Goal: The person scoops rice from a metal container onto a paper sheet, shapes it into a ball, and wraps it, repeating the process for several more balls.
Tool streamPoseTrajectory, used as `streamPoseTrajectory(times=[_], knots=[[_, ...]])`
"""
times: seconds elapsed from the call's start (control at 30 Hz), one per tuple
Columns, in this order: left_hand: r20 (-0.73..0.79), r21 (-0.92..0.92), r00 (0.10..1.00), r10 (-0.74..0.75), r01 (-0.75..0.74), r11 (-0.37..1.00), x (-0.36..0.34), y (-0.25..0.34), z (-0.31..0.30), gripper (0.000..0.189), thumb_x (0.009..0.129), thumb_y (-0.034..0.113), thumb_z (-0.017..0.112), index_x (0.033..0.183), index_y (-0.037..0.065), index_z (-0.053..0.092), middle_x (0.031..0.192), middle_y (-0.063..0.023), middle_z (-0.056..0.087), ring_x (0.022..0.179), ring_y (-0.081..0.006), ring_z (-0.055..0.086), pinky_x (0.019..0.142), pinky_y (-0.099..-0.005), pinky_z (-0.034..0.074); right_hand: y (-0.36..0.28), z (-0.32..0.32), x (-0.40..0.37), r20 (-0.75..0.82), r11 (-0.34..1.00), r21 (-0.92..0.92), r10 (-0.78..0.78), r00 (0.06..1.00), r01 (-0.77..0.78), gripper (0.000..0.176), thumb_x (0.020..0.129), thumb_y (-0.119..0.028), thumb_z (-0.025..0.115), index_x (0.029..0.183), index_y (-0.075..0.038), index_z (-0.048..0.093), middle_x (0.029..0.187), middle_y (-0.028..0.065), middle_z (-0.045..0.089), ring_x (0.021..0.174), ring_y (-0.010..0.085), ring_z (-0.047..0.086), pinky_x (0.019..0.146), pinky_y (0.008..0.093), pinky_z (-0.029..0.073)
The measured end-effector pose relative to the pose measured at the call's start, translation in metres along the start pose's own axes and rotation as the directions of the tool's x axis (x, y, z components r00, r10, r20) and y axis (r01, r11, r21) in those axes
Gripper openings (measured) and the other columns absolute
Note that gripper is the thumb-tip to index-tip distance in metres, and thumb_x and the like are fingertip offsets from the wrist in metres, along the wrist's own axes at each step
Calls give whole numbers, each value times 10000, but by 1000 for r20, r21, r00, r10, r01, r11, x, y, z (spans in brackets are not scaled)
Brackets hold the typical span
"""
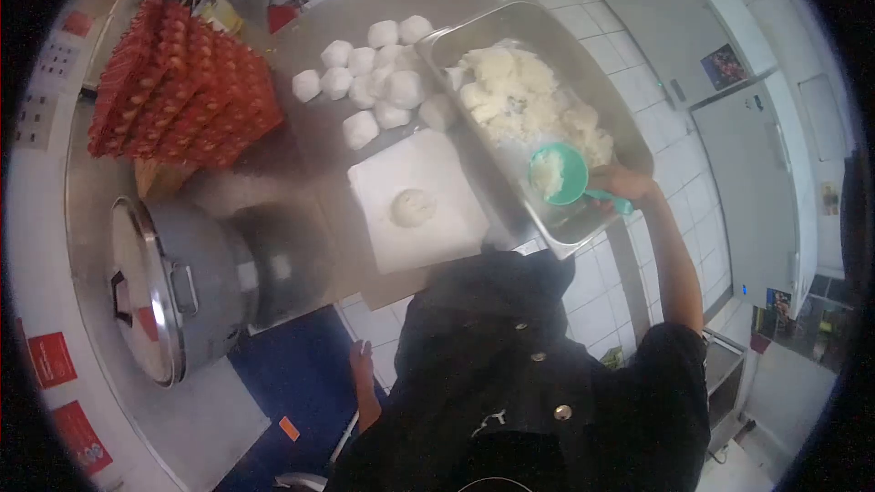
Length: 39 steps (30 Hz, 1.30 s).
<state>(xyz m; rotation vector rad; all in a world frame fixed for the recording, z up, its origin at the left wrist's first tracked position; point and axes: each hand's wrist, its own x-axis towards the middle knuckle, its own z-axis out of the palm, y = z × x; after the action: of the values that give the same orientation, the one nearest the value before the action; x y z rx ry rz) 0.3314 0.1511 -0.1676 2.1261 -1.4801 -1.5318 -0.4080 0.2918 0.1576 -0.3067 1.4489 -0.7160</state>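
My right hand is closed on the handle of a green scoop holding some white food. The scoop is inside a deep metal tray, beside a pale, lumpy white mass. My left hand hangs low beside my body, below the table edge, small in view; its fingers look apart and it holds nothing visible. A flattened pale lump lies on a stack of white paper left of the tray. Several white wrapped bundles are grouped behind the paper.
Stacked red egg trays stand at the back left on the metal table. A large lidded metal pot stands at the left. Grey cabinets line the right side, beyond the white tiled floor.
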Motion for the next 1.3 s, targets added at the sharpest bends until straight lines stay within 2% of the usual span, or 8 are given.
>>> streamPoseTrajectory(times=[0.2,0.3,0.33,0.47,0.63,0.83,0.93,1.3], knots=[[-61,-256,998,15,-31,966,9,111,-4,462,935,280,669,1321,59,544,1246,-79,601,1021,-190,620,805,-323,494,21,122,47,-176,962,34,-260,949,270,467,1008,-316,542,1343,6,495,777,37,570,534,94,511,467,260,441],[-67,-227,989,131,-143,963,11,176,1,430,961,302,637,1303,54,558,1207,-93,620,1029,-191,608,842,-344,485,20,183,96,-339,961,-252,-201,919,117,417,1007,-312,516,1258,21,519,736,159,635,616,241,642,551,399,509],[-64,-200,983,171,-181,963,10,200,3,422,971,315,624,1295,51,564,1190,-101,628,1029,-190,601,859,-354,481,71,192,155,-422,655,-720,-675,605,228,384,1001,-264,497,1234,40,517,795,263,659,792,368,688,652,485,525],[1,-72,864,504,-502,862,18,269,28,404,963,271,632,1282,31,574,1212,-119,621,1100,-239,597,949,-370,472,51,255,194,-460,627,-761,-702,544,165,471,928,-116,512,1351,41,376,1027,267,611,865,436,651,720,531,543],[153,47,672,724,-737,674,48,342,93,347,942,192,646,1252,44,595,1197,-120,605,1053,-235,604,893,-365,497,62,276,211,-350,499,-862,-718,602,93,486,875,-65,538,1327,4,375,1002,204,585,829,388,655,671,473,575],[136,-128,662,737,-726,675,52,398,157,286,938,179,642,1197,61,617,1146,-114,600,1013,-245,593,854,-372,492,65,282,212,-262,290,-955,-724,639,-62,466,878,-117,577,1303,-11,415,955,143,590,778,303,668,551,386,578],[55,33,476,878,-879,475,38,417,176,270,925,169,647,1179,79,621,1109,-116,582,1016,-272,565,896,-407,448,71,287,219,-215,162,-977,-688,693,-142,498,863,-133,598,1310,-17,413,940,133,587,778,267,665,532,354,569],[192,345,551,812,-812,470,29,446,232,197,932,201,588,1107,112,592,1030,-115,554,1040,-330,501,868,-514,363,86,281,250,-232,230,-965,-528,817,-126,553,888,-134,535,1399,-11,362,939,200,555,768,317,628,514,376,572]])
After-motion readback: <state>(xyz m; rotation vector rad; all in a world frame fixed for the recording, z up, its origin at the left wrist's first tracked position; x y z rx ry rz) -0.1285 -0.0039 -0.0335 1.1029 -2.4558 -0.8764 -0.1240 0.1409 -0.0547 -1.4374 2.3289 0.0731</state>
